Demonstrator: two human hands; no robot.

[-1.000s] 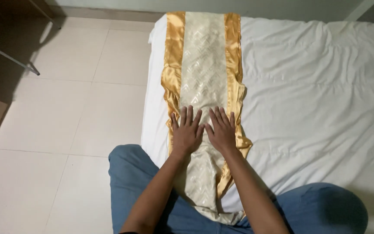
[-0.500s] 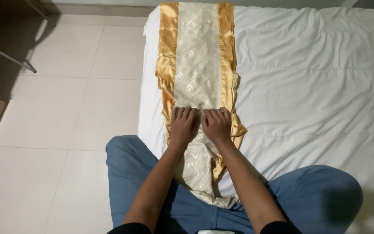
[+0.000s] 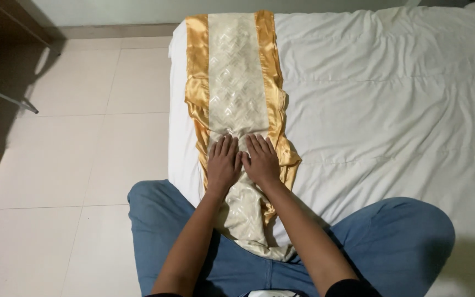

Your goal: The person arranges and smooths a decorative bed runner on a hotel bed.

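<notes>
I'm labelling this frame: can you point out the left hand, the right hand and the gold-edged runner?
left hand (image 3: 222, 163), head view, back of the hand.
right hand (image 3: 261, 159), head view, back of the hand.
gold-edged runner (image 3: 236, 71), head view, cream centre panel.

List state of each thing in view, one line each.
left hand: flat, palm down, fingers spread on the runner
right hand: flat, palm down on the runner, beside the left
bed runner: gold and cream, lengthwise along bed edge, bunched near the hands, near end draped on lap
white sheet: spread, lightly wrinkled
</notes>
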